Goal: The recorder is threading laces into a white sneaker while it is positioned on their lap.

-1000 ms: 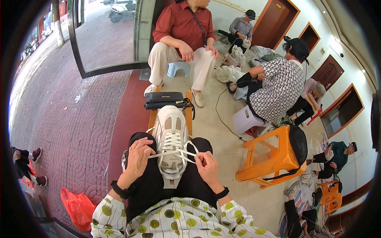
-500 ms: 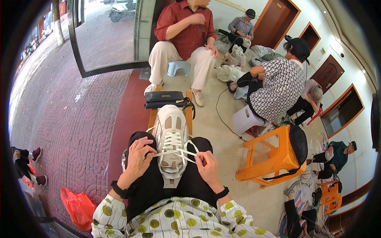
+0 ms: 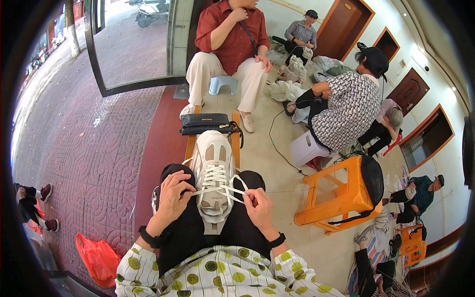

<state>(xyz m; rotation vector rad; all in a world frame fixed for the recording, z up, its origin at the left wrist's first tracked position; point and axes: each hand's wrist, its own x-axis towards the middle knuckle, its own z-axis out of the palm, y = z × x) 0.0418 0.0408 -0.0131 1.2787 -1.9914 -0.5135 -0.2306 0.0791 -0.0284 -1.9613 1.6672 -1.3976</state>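
Observation:
Between my knees stands a white and beige sneaker [image 3: 213, 171], its toe pointing away from me and its tongue end toward me. White shoelaces [image 3: 215, 174] run criss-cross up its front. Near the shoe's collar the lace ends cross over each other. Pinched in my left hand [image 3: 171, 197] is one lace end, drawn out to the left. My right hand [image 3: 258, 207] grips the other lace, which forms a loop beside its fingers. Both hands are closed and rest close to my black-trousered knees.
Beyond the shoe, a black purse [image 3: 204, 123] lies on a wooden bench [image 3: 236, 153]. An orange stool [image 3: 324, 198] stands at right, a red plastic bag [image 3: 96, 260] at lower left. A person in a red shirt [image 3: 230, 42] sits opposite; several others sit at right. A glass door [image 3: 136, 49] is at far left.
My hands, the laces and the sneaker look the same as before. Across from me, the person in red has raised a hand higher, toward the chin.

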